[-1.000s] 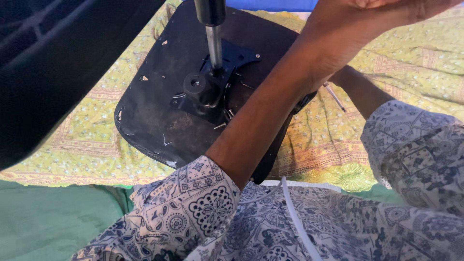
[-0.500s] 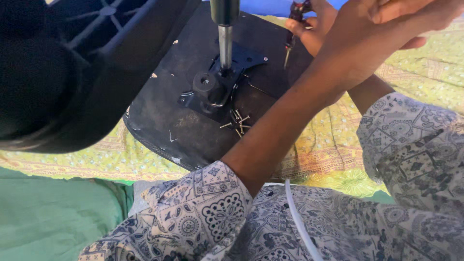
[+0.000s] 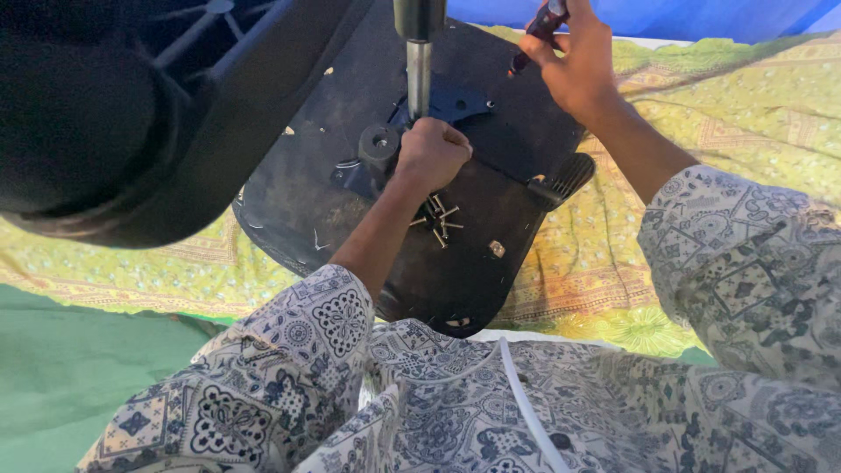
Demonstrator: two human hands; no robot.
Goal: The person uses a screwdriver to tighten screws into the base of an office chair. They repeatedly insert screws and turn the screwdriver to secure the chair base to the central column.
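At the centre of the frame we see an upturned black chair seat point(image 3: 491, 219), its metal mechanism plate point(image 3: 455, 105) and gas-lift column point(image 3: 419, 61) rising toward the top edge. Our left hand point(image 3: 431, 153) is curled shut into a fist at the column's foot, resting on the plate. Just below it lie loose screws point(image 3: 438, 221). Our right hand point(image 3: 578, 61), upper right, pinches a red-handled tool point(image 3: 539, 31) (its tip is hard to make out). A yellow patterned cloth point(image 3: 745, 123) lies beneath.

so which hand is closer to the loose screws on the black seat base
Left. The left hand is fisted at the foot of the metal post, just above the loose screws. The right hand holds a tool higher up, well away.
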